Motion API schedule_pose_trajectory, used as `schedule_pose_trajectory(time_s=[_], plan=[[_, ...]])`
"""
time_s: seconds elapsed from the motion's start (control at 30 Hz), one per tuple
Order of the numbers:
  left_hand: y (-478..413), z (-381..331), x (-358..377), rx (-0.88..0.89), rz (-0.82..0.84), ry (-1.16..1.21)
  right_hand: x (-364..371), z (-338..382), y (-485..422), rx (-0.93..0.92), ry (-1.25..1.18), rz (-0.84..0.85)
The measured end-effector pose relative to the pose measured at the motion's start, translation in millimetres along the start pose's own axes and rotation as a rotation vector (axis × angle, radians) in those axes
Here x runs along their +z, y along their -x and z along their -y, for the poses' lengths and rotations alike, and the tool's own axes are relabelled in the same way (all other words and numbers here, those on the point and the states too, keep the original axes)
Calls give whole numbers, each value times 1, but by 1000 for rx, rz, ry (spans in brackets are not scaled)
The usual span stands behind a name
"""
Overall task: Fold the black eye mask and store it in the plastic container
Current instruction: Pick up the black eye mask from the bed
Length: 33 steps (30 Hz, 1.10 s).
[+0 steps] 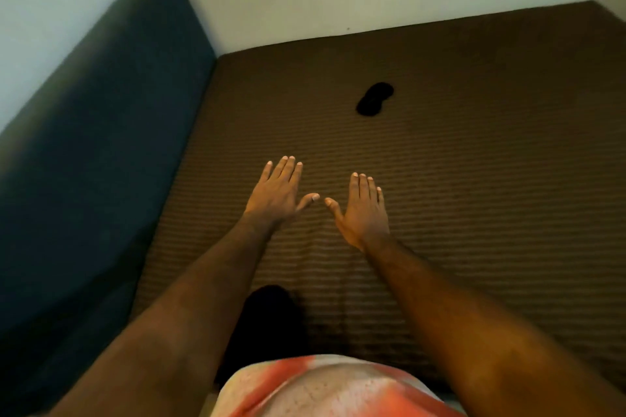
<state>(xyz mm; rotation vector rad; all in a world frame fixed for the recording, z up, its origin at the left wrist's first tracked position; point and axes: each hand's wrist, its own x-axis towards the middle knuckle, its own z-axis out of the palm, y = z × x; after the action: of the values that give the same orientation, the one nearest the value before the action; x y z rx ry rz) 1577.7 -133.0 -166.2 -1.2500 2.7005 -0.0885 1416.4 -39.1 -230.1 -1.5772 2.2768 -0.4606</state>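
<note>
Left hand (277,191): flat, fingers spread, palm down, empty, over the brown ribbed bedcover (474,162). Right hand (364,210): same, thumbs nearly meeting. Black eye mask (374,99): lay unfolded on the bedcover, well beyond both hands, untouched. Dark shape (267,322) between forearms: hard to identify

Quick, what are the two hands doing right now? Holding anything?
Left hand: open, fingers spread flat, holding nothing.
Right hand: open, holding nothing.
</note>
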Motion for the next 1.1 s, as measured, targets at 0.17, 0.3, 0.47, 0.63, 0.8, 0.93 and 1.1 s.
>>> schedule_pose_trajectory(time_s=[0.17,0.3,0.47,0.63,0.8,0.93,1.1], plan=[[-60,4,-5,92,-18,2,-14,-6,-37,82,6,-23],[-113,8,-11,174,-35,13,-25,-13,-77,153,5,-50],[-165,25,11,253,-4,19,-14,-18,-122,232,3,-74],[-219,41,45,315,18,57,9,-24,-165,311,19,-88],[-296,50,85,373,69,51,23,-36,-229,346,83,-88],[-350,50,141,391,112,79,56,-57,-272,329,119,-93],[-439,47,243,283,193,143,122,-110,-361,369,86,-58]])
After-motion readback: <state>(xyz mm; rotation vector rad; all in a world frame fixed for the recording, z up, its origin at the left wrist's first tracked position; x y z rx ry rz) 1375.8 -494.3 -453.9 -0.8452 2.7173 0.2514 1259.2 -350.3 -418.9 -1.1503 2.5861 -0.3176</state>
